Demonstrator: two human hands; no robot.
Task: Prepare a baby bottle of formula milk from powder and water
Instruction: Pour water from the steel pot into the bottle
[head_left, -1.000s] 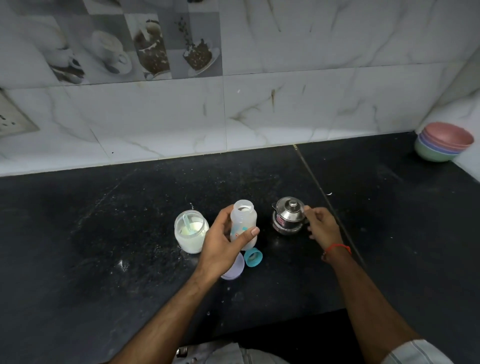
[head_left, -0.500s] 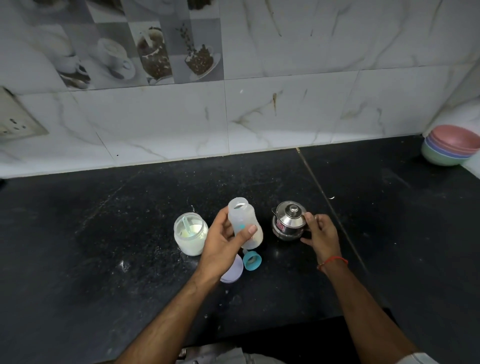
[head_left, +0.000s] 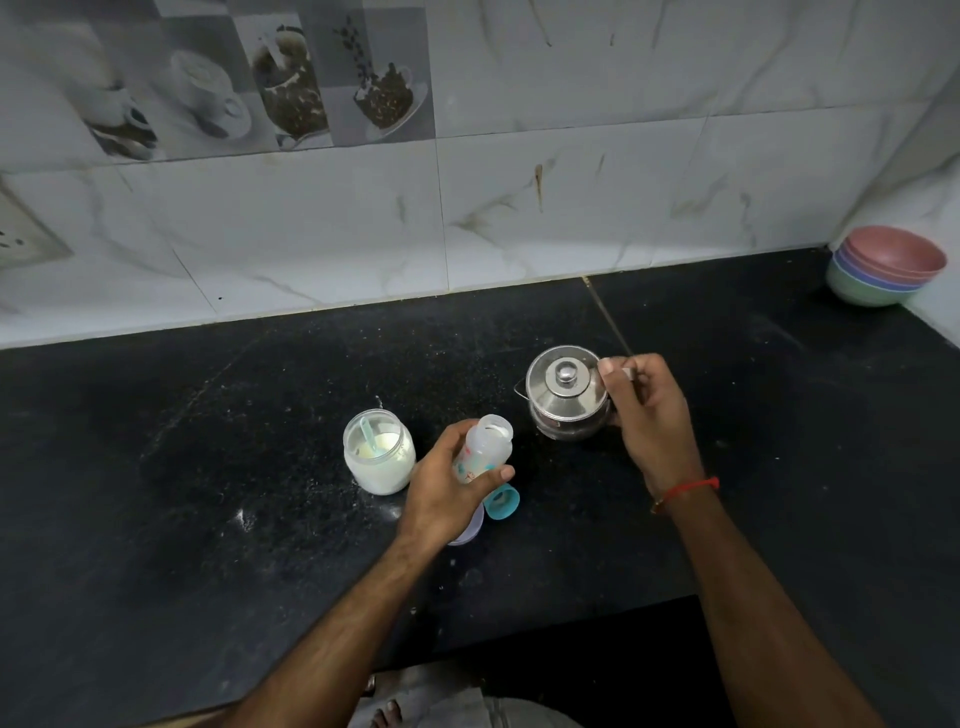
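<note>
My left hand (head_left: 447, 488) grips an uncapped, translucent baby bottle (head_left: 484, 448), tilted with its mouth pointing up and to the right, just above the black counter. My right hand (head_left: 647, 410) is closed on the handle of a small steel kettle (head_left: 566, 397) with a knobbed lid and a spout on its left; whether the kettle rests on the counter or is raised I cannot tell. An open glass jar of white powder (head_left: 379, 457) with a pale blue scoop inside stands left of the bottle. A teal bottle ring (head_left: 503, 501) and a lilac cap (head_left: 470, 530) lie beside my left hand.
A stack of pastel bowls (head_left: 883, 270) sits in the back right corner. The tiled wall runs along the back of the black counter (head_left: 208, 519), whose front edge is near my body. Specks of spilled powder dot the counter by the jar.
My left hand has tilted the bottle's mouth from the left over to the right, toward the kettle. My right hand's grip on the kettle handle has tightened, and the kettle sits farther from the bottle.
</note>
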